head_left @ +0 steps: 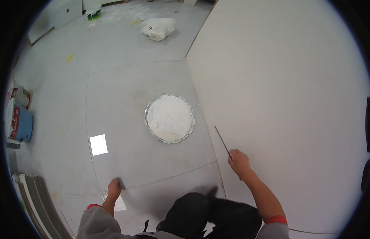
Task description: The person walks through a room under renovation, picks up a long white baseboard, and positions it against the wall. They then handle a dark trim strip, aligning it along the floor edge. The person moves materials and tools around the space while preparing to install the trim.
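My right hand (238,162) is closed round a long thin dark strip (221,139), a tool I cannot name, held at a slant against the white wall surface (284,99). My left hand (115,188) is low at the left over the grey floor (121,79), its fingers curled on a small grey thing (119,183) that I cannot make out. Ahead of me, between my hands and further off, a round pan (146,118) with a crimped rim holds a white paste-like layer.
At the left stand a blue bucket (22,123) and another container (22,96), with long boards (35,199) nearer me. Further off are a white crumpled bundle (158,28), a small bucket (93,14) and grey panels (55,18). My bent dark-trousered legs are at the bottom.
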A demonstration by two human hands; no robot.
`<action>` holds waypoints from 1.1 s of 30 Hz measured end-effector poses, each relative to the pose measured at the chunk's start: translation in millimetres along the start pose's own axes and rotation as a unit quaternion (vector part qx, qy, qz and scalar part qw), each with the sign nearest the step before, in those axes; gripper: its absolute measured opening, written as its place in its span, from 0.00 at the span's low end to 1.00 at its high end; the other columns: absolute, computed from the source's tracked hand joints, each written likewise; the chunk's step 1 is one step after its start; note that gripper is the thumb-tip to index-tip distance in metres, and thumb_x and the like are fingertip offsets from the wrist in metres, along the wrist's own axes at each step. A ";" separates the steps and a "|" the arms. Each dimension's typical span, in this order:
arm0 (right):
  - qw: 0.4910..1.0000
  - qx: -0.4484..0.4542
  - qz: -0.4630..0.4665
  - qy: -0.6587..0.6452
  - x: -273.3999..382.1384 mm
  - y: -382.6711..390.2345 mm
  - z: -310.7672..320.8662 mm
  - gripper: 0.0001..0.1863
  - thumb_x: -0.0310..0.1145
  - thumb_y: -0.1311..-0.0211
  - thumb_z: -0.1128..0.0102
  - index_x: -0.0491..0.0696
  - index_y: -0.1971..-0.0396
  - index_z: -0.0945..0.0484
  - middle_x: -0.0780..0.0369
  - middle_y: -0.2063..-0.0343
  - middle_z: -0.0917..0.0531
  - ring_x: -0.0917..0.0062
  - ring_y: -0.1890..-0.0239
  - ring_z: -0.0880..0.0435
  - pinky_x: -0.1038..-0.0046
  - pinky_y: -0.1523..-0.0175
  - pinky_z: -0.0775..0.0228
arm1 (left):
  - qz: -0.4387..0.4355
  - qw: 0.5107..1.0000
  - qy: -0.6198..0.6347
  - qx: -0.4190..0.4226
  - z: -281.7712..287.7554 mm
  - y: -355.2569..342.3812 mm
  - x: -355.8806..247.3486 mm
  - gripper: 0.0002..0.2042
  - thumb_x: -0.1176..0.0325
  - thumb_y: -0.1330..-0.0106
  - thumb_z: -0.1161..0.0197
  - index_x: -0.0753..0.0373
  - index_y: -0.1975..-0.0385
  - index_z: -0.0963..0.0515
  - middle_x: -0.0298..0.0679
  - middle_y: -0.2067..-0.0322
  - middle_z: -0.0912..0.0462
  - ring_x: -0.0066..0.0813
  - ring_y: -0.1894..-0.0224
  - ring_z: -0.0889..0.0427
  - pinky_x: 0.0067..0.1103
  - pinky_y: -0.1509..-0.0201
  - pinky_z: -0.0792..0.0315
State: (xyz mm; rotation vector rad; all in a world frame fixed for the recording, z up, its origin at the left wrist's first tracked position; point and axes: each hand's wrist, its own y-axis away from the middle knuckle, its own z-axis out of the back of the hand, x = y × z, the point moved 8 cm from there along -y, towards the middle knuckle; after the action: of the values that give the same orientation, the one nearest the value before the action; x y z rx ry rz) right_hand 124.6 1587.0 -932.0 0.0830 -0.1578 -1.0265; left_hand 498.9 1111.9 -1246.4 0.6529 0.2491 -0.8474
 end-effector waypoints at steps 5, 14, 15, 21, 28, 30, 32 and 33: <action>0.997 -0.031 -0.061 0.017 -49.6 -52.0 -110.0 0.08 0.31 0.42 0.44 0.44 0.65 0.27 0.51 0.68 0.21 0.54 0.66 0.19 0.54 0.60 0.25 | 0.011 1.000 0.024 -0.006 -1.0 -5.4 -5.9 0.18 0.70 0.59 0.25 0.63 0.68 0.25 0.46 0.67 0.21 0.49 0.62 0.22 0.36 0.57 0.27; 0.992 -0.084 -0.090 0.004 -69.1 -196.4 -256.8 0.06 0.27 0.44 0.42 0.43 0.67 0.26 0.51 0.66 0.20 0.53 0.64 0.19 0.56 0.58 0.26 | 0.089 0.995 0.052 -0.005 9.4 -6.0 -16.1 0.16 0.74 0.62 0.27 0.63 0.74 0.27 0.45 0.70 0.22 0.48 0.64 0.21 0.35 0.61 0.27; 0.993 -0.098 -0.057 -0.022 -53.5 -215.2 -248.2 0.07 0.26 0.45 0.42 0.43 0.67 0.26 0.51 0.66 0.20 0.53 0.63 0.20 0.56 0.58 0.26 | 0.091 0.994 0.060 -0.007 9.9 -2.5 -8.8 0.16 0.74 0.62 0.27 0.64 0.74 0.27 0.45 0.70 0.22 0.48 0.64 0.21 0.35 0.61 0.26; 0.986 -0.063 0.085 -0.129 29.5 -267.3 -237.4 0.10 0.24 0.47 0.42 0.42 0.63 0.26 0.51 0.64 0.21 0.53 0.61 0.21 0.57 0.56 0.28 | 0.087 0.993 0.065 -0.040 -5.7 5.9 -1.1 0.16 0.75 0.61 0.28 0.64 0.72 0.26 0.46 0.69 0.21 0.48 0.63 0.21 0.35 0.60 0.26; 0.932 0.093 0.281 -0.208 277.3 -246.9 -299.6 0.19 0.32 0.42 0.43 0.41 0.51 0.24 0.49 0.54 0.20 0.54 0.50 0.23 0.58 0.45 0.29 | 0.137 0.973 0.074 -0.171 2.3 31.9 -7.4 0.18 0.74 0.59 0.27 0.65 0.67 0.26 0.45 0.67 0.23 0.48 0.62 0.22 0.35 0.59 0.26; 0.916 0.072 0.342 -0.195 304.6 -236.1 -281.7 0.19 0.32 0.41 0.43 0.41 0.50 0.24 0.48 0.53 0.20 0.53 0.50 0.23 0.58 0.44 0.30 | 0.171 0.964 0.085 -0.187 -1.4 62.0 -1.0 0.19 0.73 0.59 0.25 0.65 0.67 0.26 0.45 0.67 0.23 0.46 0.63 0.22 0.35 0.60 0.27; 0.965 0.005 0.166 -0.202 216.2 -276.5 -268.5 0.20 0.32 0.41 0.43 0.41 0.50 0.25 0.48 0.53 0.20 0.54 0.50 0.23 0.59 0.43 0.30 | 0.202 0.949 0.131 -0.202 -13.3 92.9 12.3 0.22 0.72 0.60 0.23 0.65 0.66 0.27 0.44 0.66 0.24 0.45 0.63 0.22 0.35 0.60 0.27; 0.975 -0.044 0.102 -0.194 159.8 -291.4 -253.7 0.20 0.31 0.43 0.43 0.40 0.51 0.25 0.49 0.55 0.20 0.54 0.52 0.21 0.58 0.47 0.28 | 0.209 0.949 0.132 -0.196 -17.0 101.2 15.4 0.23 0.72 0.61 0.22 0.65 0.65 0.27 0.44 0.66 0.24 0.44 0.64 0.23 0.35 0.60 0.27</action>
State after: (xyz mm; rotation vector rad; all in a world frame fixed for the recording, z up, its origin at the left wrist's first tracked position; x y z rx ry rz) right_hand 2.7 1298.5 -1208.9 -0.2132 -0.4676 -0.8348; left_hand 586.7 1161.9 -1222.7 0.4192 0.4879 -0.2851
